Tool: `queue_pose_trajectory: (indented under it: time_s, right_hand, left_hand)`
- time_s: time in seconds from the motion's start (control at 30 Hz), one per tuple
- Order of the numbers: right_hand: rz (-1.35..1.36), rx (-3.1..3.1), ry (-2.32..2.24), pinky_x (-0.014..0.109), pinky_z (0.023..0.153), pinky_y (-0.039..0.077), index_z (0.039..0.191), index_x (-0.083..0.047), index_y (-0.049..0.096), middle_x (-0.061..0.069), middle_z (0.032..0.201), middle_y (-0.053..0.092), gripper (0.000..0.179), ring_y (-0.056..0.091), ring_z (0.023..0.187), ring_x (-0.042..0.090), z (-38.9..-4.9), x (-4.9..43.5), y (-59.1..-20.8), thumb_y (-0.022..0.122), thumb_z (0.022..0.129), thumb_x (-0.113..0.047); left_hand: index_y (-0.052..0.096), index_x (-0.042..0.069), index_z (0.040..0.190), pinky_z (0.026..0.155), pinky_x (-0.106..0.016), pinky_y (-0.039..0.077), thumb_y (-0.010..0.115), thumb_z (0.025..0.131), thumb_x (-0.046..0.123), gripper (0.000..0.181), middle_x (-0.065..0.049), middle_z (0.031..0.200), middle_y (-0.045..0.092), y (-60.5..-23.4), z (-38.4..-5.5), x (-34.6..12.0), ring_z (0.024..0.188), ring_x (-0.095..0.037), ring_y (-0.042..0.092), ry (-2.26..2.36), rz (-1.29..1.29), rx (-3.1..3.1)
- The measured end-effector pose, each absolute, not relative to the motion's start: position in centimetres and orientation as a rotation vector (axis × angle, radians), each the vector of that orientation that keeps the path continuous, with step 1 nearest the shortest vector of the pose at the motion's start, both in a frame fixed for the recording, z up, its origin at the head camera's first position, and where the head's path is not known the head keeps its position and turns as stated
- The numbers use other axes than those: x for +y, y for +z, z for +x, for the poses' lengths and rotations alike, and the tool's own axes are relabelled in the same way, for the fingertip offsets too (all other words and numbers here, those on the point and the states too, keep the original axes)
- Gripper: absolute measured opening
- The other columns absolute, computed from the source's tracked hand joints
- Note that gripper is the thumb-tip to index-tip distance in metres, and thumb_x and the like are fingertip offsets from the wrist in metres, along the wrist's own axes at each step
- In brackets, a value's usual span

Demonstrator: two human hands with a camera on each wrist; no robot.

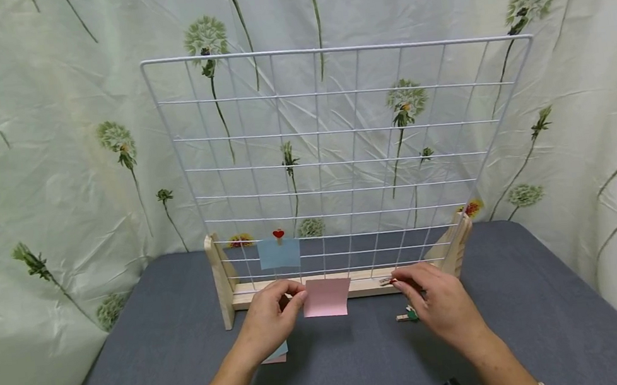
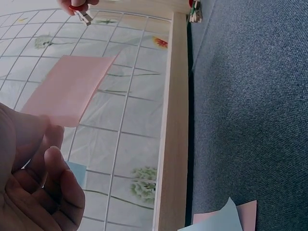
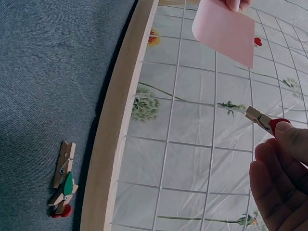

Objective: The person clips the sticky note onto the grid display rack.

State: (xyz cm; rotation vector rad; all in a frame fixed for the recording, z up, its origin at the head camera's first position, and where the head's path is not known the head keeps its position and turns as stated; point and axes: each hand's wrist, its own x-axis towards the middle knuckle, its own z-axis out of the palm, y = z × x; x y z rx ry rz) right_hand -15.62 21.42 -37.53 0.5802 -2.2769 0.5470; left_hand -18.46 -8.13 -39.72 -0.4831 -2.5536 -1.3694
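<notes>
My left hand pinches a pink paper square by its left edge, holding it up in front of the lower part of the white wire grid. In my right hand, thumb and fingers pinch a small wooden clothespin with a red decoration, its tip pointing toward the pink paper. A gap separates clothespin and paper. On the grid's lower left hangs a blue paper square, clipped by a clothespin with a red heart.
The grid stands in a wooden base on a dark grey tabletop. Several decorated clothespins lie near the base, below my right hand. Blue and pink papers lie under my left hand. A flower-patterned curtain hangs behind.
</notes>
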Motion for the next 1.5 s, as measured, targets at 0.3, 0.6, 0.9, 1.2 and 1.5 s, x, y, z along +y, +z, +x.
queue_pose_trajectory:
  time_s: [0.3, 0.6, 0.9, 1.2, 1.5]
  right_hand:
    - [0.584, -2.252, 0.528, 0.025, 0.065, 0.055, 0.101, -0.01, 0.075, -0.001, 0.092, 0.074, 0.024, 0.069, 0.078, 0.009, -15.5, 21.4, -37.2, 0.084, 0.079, -0.003]
    - [0.583, -2.266, 0.522, 0.029, 0.066, 0.057, 0.099, -0.01, 0.075, -0.001, 0.092, 0.074, 0.021, 0.069, 0.078, 0.009, -15.4, 21.3, -36.7, 0.084, 0.08, -0.004]
    - [0.628, -2.218, 0.546, 0.019, 0.066, 0.051, 0.097, -0.009, 0.076, -0.002, 0.089, 0.075, 0.021, 0.067, 0.076, 0.006, -15.8, 21.0, -36.4, 0.084, 0.079, -0.002]
    - [0.6, -2.232, 0.558, 0.028, 0.069, 0.055, 0.096, -0.01, 0.076, -0.002, 0.089, 0.075, 0.021, 0.07, 0.079, 0.009, -16.4, 20.8, -36.1, 0.084, 0.079, -0.002]
    - [0.575, -2.287, 0.561, 0.034, 0.068, 0.057, 0.098, -0.009, 0.077, 0.0, 0.091, 0.076, 0.016, 0.071, 0.082, 0.013, -16.8, 20.5, -35.4, 0.082, 0.083, -0.006]
  left_hand:
    - [0.075, 0.018, 0.098, 0.056, -0.024, 0.046, 0.072, 0.096, 0.015, 0.004, 0.004, 0.086, 0.066, -39.4, -18.4, -8.0, 0.063, -0.006, 0.052, -1.389, -0.495, -2.548]
    - [0.075, 0.019, 0.098, 0.057, -0.024, 0.047, 0.072, 0.096, 0.016, 0.005, 0.006, 0.087, 0.067, -39.2, -18.4, -7.7, 0.064, -0.008, 0.054, -1.387, -0.453, -2.565]
    - [0.075, 0.017, 0.097, 0.055, -0.024, 0.046, 0.073, 0.095, 0.014, 0.005, 0.004, 0.085, 0.066, -39.4, -18.7, -7.2, 0.061, -0.006, 0.052, -1.381, -0.492, -2.545]
    - [0.076, 0.018, 0.098, 0.053, -0.024, 0.045, 0.072, 0.096, 0.019, 0.004, 0.006, 0.084, 0.066, -39.2, -19.2, -6.0, 0.061, -0.009, 0.052, -1.379, -0.51, -2.535]
    - [0.076, 0.015, 0.098, 0.054, -0.024, 0.045, 0.072, 0.096, 0.017, 0.005, 0.004, 0.084, 0.066, -39.5, -19.8, -5.1, 0.062, -0.009, 0.053, -1.404, -0.517, -2.51]
